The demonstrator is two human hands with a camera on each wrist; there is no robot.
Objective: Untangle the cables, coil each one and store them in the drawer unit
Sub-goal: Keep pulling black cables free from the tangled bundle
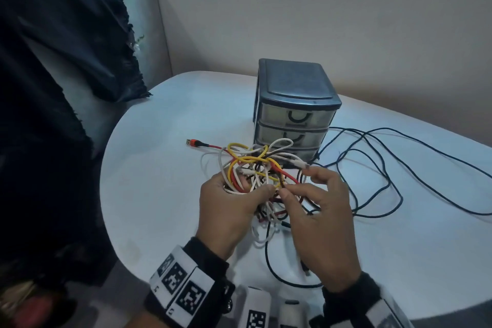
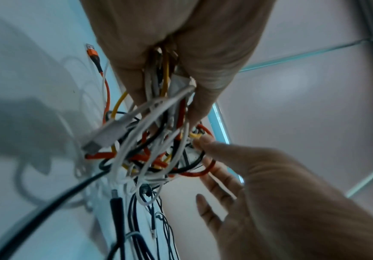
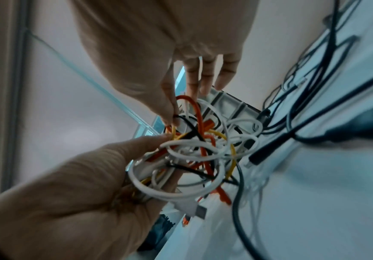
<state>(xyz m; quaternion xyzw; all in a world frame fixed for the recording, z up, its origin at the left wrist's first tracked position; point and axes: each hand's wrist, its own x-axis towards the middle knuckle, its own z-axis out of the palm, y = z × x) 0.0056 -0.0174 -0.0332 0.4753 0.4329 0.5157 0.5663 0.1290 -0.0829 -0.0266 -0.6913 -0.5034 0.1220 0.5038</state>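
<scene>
Here the knot of cables [image 1: 255, 176] is held up off the table in the lower middle of the head view, so that its loops hang free and can be told apart. The left hand [image 1: 226, 210] is curled round a bunch of white, yellow and red strands, which keeps the knot steady. The right hand [image 1: 316, 210] has its thumb and forefinger closed on what is probably a yellow strand at the near edge of the knot, though the tips are too crowded by wires for the colour to be sure; its other fingers are spread loosely, clear of the work. One strand seems to be singled out for drawing through the rest.

A red cable's orange plug [image 1: 190, 142] lies on the table to the left of the knot. Long black cables [image 1: 386, 168] are strewn in wide loops across the right of the frame, some trailing back into the knot. The drawer unit [image 1: 292, 106], dark-framed with three translucent drawers, all closed, stands just behind the knot at the centre.

Everything rests on a white table [image 1: 159, 154] with a rounded edge. A plain pale wall fills the top of the frame, and a dark cloth [image 1: 66, 48] is draped at the upper left.
</scene>
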